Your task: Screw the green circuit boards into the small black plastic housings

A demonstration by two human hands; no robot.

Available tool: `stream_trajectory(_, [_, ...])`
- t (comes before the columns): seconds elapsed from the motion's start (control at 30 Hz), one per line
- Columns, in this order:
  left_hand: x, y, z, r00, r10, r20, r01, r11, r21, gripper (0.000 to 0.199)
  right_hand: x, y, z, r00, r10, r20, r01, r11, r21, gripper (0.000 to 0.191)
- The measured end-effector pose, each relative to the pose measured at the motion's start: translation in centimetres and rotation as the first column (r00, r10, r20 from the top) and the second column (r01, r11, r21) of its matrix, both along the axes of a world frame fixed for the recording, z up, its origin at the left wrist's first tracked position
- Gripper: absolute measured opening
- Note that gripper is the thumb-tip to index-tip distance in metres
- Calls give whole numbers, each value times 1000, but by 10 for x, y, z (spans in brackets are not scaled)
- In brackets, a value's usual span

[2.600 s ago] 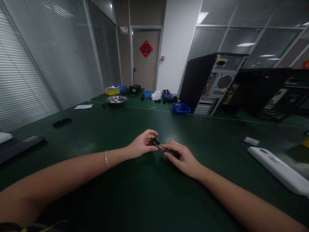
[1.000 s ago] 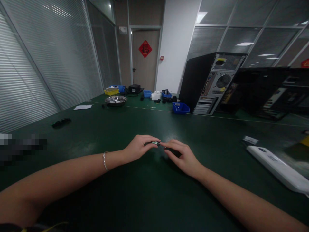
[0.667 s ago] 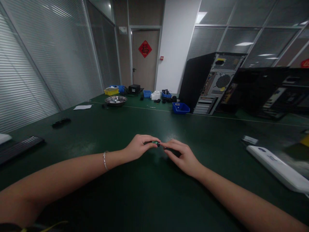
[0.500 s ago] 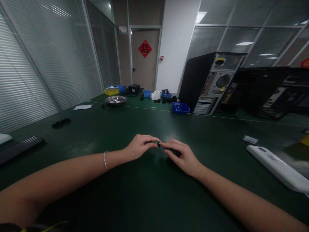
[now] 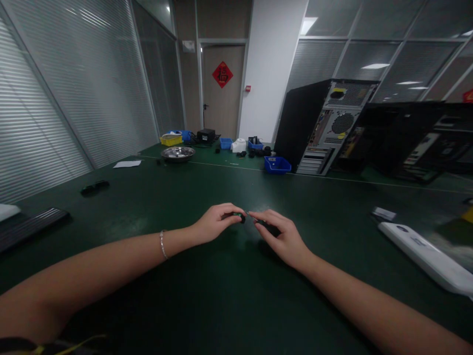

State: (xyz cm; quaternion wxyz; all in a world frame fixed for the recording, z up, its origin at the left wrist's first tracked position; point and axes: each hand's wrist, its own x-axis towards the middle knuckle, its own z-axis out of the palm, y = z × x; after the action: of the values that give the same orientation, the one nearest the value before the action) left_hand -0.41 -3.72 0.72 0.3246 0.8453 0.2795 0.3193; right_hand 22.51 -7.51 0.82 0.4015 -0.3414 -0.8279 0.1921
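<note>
Near the middle of the dark green table (image 5: 207, 305), my left hand (image 5: 218, 222) pinches a small green and black part (image 5: 242, 217) between thumb and fingertips. Just to its right is my right hand (image 5: 281, 234), its thumb and index finger brought together on a thin, small piece (image 5: 253, 216) too tiny to identify. A narrow gap separates the two hands' fingertips. Both hands are raised slightly over the tabletop, and the fingers partly cover what they hold.
A keyboard (image 5: 35, 227) and dark glasses-like object (image 5: 95, 187) lie left. Farther back are a metal bowl (image 5: 178, 154), blue bin (image 5: 277, 165) and computer tower (image 5: 325, 128). A long white device (image 5: 421, 254) lies right.
My right fingertips have drawn back slightly from the green and black part, opening a small gap. The thin piece between them shows now. My left hand has barely moved.
</note>
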Motion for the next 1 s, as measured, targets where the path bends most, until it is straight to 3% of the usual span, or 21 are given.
stream_trajectory(0.17, [4, -8, 10, 950, -248, -192, 257, 966, 21, 23, 0, 0, -1, 1000, -10, -21, 10, 1000, 13, 31])
stream_trajectory(0.33, [7, -14, 12, 890, -278, -361, 342, 931, 126, 27, 1, 1, -2, 1000, 1, -30, 0, 1000, 15, 31])
stream_trajectory(0.6, [6, -16, 9, 906, -254, -339, 324, 931, 170, 34, 0, 0, 0, 1000, 19, -4, -19, 1000, -15, 31])
stream_trajectory(0.8, [6, -21, 10, 961, -96, -258, 152, 967, 205, 22, 1, 3, 1, 998, 23, 56, -18, 997, -79, 29])
stream_trajectory(0.9, [8, -25, 12, 947, -3, -321, 84, 967, 239, 41, 5, 5, 4, 992, 54, 111, -39, 991, -129, 24])
stream_trajectory(1.0, [11, -28, 14, 916, 23, -401, 92, 960, 266, 57, 9, 6, 8, 980, 105, 169, -72, 979, -191, 20])
